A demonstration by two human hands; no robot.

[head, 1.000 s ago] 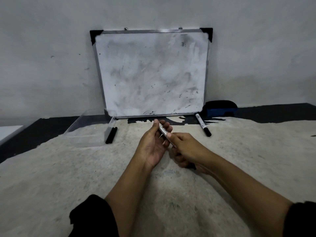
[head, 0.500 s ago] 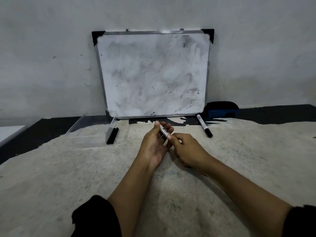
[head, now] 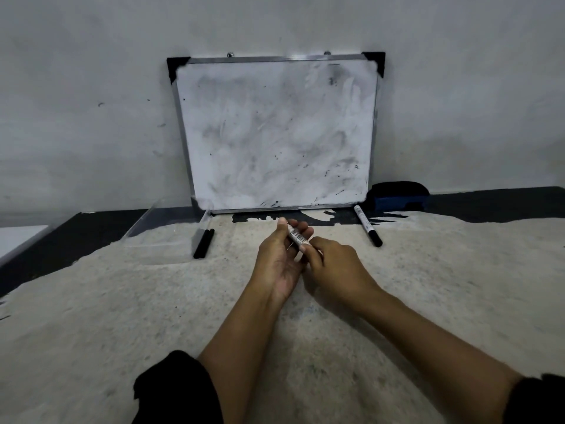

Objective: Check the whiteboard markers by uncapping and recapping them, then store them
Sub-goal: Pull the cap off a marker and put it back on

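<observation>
Marker sits between both hands above the bench: the left hand curls its fingers round the white barcoded barrel, and the right hand grasps the lower end, perhaps the cap, hidden by its fingers. Two black markers lie beside a clear tray; another marker lies below the smudged whiteboard, near a blue eraser.

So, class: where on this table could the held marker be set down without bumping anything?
Bare patches: between the clear tray with two black markers and the hands; right of the lone marker; the near tabletop beside the forearms. Crowded: along the whiteboard's foot, by the eraser.
</observation>
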